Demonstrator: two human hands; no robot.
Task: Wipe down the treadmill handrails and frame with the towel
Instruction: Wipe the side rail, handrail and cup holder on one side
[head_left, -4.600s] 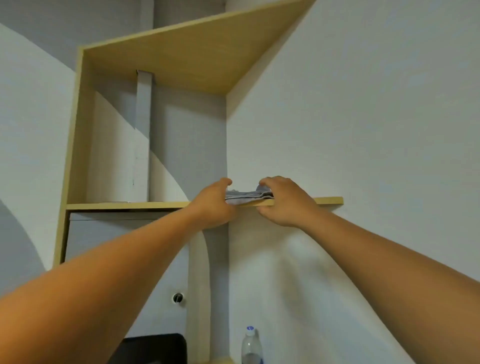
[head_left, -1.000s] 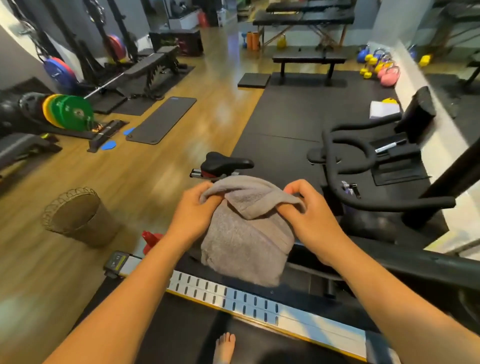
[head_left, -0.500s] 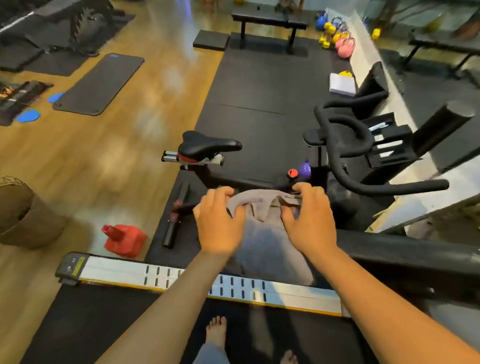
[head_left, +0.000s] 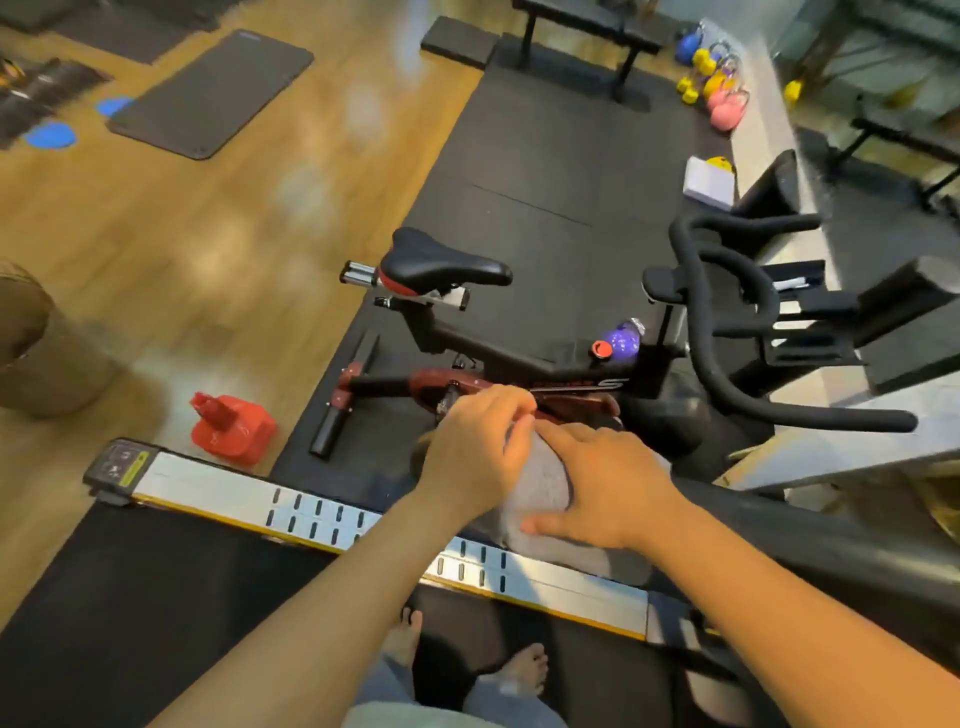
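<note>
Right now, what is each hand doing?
Left hand: fingers curled, gripping the soft grey towel.
Right hand: open, pressing flat on the towel.

One towel (head_left: 543, 480), one left hand (head_left: 475, 447), one right hand (head_left: 605, 486), one exercise bike (head_left: 524, 364), two blue discs (head_left: 51, 137) (head_left: 111, 106), two bare feet (head_left: 402, 636) (head_left: 522, 670)

Location type: a gym is indicated.
Cardio machines: a treadmill (head_left: 218, 486) and a spin bike (head_left: 519, 358) are seen side by side.
Free weights: coloured kettlebells (head_left: 719, 96) are grouped together.
Flooring: rubber matting (head_left: 545, 171) and an exercise mat (head_left: 213, 93) are laid down.
</note>
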